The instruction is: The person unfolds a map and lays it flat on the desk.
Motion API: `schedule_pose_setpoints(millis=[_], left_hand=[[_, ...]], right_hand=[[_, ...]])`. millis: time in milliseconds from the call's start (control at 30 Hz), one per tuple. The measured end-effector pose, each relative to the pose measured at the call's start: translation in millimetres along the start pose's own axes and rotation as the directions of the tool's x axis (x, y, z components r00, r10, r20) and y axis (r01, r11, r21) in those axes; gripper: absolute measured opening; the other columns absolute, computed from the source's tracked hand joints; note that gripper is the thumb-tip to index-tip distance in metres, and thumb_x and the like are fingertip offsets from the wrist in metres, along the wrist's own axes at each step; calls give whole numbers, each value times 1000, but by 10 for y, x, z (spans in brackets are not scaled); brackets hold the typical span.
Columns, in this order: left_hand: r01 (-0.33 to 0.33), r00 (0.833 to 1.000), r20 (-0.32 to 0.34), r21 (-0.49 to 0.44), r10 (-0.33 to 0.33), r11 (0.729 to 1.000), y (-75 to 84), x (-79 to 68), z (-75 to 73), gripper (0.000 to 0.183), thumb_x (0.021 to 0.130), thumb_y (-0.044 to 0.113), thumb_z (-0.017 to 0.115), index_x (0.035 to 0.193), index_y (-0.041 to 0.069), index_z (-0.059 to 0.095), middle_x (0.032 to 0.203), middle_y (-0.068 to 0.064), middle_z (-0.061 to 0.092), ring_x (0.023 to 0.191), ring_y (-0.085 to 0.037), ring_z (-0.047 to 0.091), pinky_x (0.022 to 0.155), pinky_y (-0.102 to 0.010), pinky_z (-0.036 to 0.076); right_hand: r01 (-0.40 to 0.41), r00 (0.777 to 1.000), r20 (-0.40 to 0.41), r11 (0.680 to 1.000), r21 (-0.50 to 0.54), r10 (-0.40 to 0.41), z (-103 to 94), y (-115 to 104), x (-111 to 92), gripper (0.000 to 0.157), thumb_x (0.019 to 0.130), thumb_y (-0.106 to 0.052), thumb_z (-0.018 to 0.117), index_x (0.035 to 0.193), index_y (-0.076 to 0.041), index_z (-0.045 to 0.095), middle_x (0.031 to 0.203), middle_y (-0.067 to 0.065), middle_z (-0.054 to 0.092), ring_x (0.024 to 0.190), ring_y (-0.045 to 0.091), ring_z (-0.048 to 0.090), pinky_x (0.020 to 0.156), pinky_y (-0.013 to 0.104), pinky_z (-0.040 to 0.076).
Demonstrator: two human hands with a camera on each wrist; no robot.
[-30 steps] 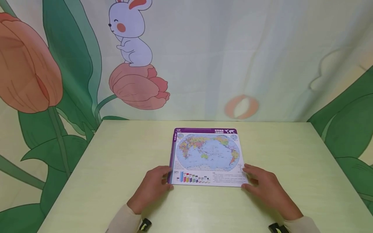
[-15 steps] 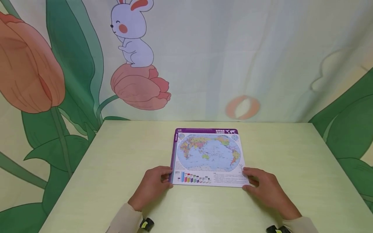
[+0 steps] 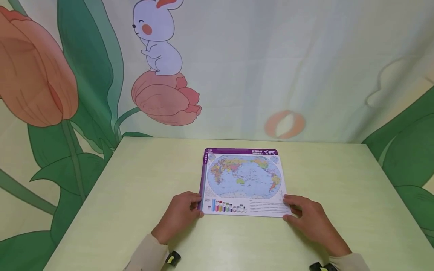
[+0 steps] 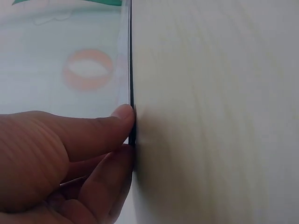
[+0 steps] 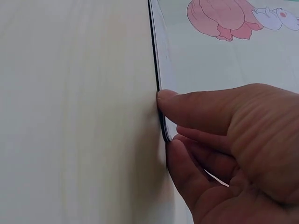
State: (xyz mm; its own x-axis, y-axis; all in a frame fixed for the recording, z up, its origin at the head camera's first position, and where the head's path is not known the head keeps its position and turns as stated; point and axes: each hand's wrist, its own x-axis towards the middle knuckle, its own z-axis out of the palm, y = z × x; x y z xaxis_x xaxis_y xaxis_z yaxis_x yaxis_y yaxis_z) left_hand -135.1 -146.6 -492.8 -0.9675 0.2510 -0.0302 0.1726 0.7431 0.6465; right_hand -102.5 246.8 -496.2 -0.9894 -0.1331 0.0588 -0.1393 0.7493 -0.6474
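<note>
A thin world map board (image 3: pixel 242 177), with a purple top border and small coloured bars along its bottom, lies on the table. My left hand (image 3: pixel 179 210) holds its near left corner, fingers at the left side and thumb at the front edge. At the near right corner, my right hand (image 3: pixel 306 216) grips the board the same way. The left wrist view shows the board's dark edge (image 4: pixel 131 56) edge-on against the left thumb (image 4: pixel 122 116). In the right wrist view the right thumb (image 5: pixel 170 100) presses the front edge just beside the corner.
The pale table (image 3: pixel 142 184) extends around the board. Behind it hangs a curtain (image 3: pixel 254 67) printed with a rabbit and tulips, meeting the table's back edge. Black straps (image 3: pixel 173 259) sit at both wrists, below beige sleeves.
The head view has shifted slightly, so the scene sits a little further right. Both hands stay at the board's near corners, with hardly any movement.
</note>
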Motion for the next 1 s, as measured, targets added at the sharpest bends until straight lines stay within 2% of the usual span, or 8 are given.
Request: schedule_pose_setpoints(millis=[133, 267, 500, 567, 667, 1000], left_hand=[[0, 999, 42, -11, 1, 1000, -1, 36, -31, 40, 82, 2, 88, 120, -4, 77, 100, -5, 68, 85, -16, 57, 72, -23, 50], [-10, 997, 74, -20, 12, 1000, -32, 67, -51, 40, 82, 3, 89, 120, -4, 77, 102, -6, 67, 86, -16, 57, 71, -22, 49], [-80, 991, 106, -44, 85, 996, -140, 125, -50, 39, 81, 2, 89, 118, -6, 77, 106, -7, 68, 86, -15, 58, 71, -21, 50], [-90, 990, 108, -44, 94, 995, -134, 98, -43, 38, 81, 2, 89, 116, -7, 77, 105, -6, 67, 86, -15, 58, 72, -21, 50], [-91, 988, 117, -48, 96, 995, -105, 56, -34, 34, 81, 2, 89, 112, -7, 78, 102, -5, 64, 86, -16, 57, 72, -22, 50], [-31, 990, 133, -54, 38, 998, -44, -39, 5, 30, 83, 6, 88, 108, -4, 75, 95, -1, 55, 87, -15, 55, 73, -22, 50]], right_hand=[[-16, 1000, -21, 1000, -20, 16, 29, -28, -14, 45, 84, -3, 88, 126, 1, 74, 141, 16, 69, 118, 31, 73, 89, 28, 61], [-34, 999, -34, 999, -18, 33, 48, -50, -23, 45, 84, -2, 87, 127, 2, 73, 141, 17, 68, 119, 33, 73, 89, 28, 61], [-89, 995, -44, 996, -9, 89, 56, -97, -44, 51, 86, -2, 85, 133, 5, 69, 146, 19, 65, 120, 32, 73, 91, 30, 61], [-89, 995, -42, 996, -18, 88, 50, -92, -36, 50, 86, -2, 85, 134, 5, 68, 147, 19, 64, 121, 32, 73, 91, 31, 61], [-85, 996, -43, 996, -39, 83, 45, -79, -7, 49, 87, -2, 84, 132, 6, 69, 146, 19, 64, 123, 34, 71, 92, 34, 61], [-45, 998, -43, 995, -93, 41, -2, -32, 118, 47, 86, -3, 86, 131, 2, 72, 142, 18, 68, 124, 36, 70, 95, 40, 60]])
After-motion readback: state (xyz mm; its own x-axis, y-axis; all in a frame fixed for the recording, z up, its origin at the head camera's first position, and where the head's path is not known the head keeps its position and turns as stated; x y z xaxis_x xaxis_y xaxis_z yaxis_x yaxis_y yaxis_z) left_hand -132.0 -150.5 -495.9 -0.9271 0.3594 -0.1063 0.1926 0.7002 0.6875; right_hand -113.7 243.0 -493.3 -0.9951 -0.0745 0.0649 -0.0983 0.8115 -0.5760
